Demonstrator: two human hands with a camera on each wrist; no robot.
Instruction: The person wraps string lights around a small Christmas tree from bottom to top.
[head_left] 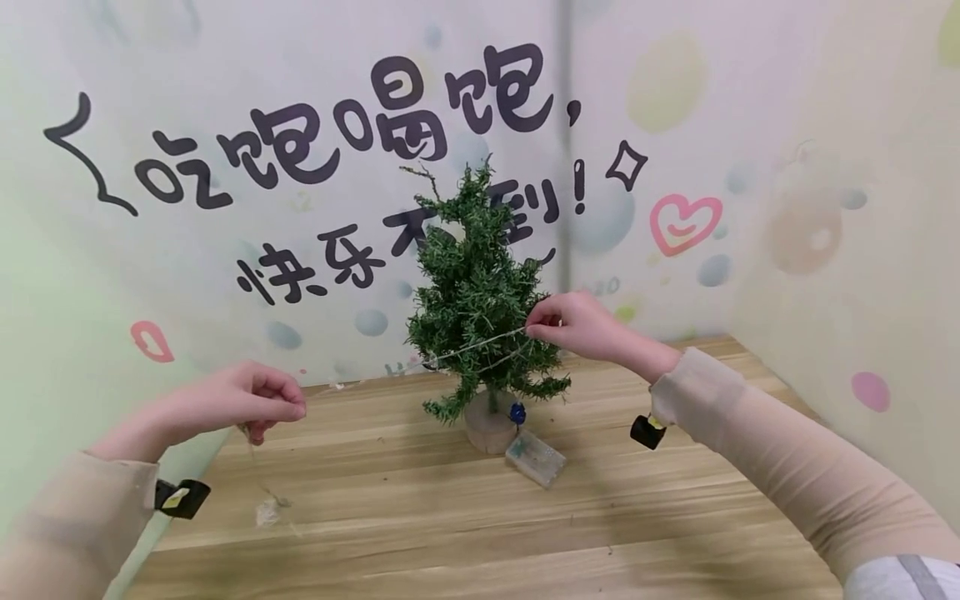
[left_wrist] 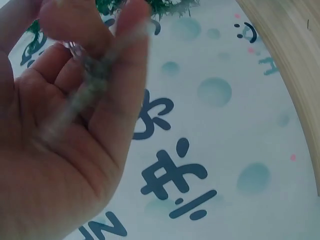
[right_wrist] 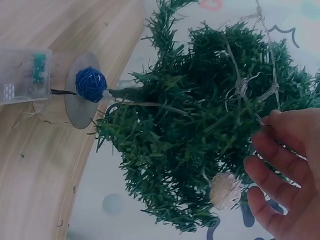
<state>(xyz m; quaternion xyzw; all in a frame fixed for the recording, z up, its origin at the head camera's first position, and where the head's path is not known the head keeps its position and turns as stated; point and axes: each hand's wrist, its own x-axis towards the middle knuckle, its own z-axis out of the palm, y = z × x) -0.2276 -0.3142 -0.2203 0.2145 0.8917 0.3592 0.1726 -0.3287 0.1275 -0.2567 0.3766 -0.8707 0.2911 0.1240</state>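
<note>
A small green artificial tree stands upright on a round wooden base. Across its front runs a thin, pale light-string wire with small twisted knots. My right hand pinches this wire between thumb and index finger at the tree's right side. Farther left, my left hand holds the wire above the table, and a loose length hangs below it to a pale, blurry clump. In the right wrist view, a whitish woven ball sits among the branches, and a blue woven ball is by the base.
A clear battery box lies on the wooden table just in front of the base. Behind the tree rises a printed wall with black lettering. Another wall closes the right side.
</note>
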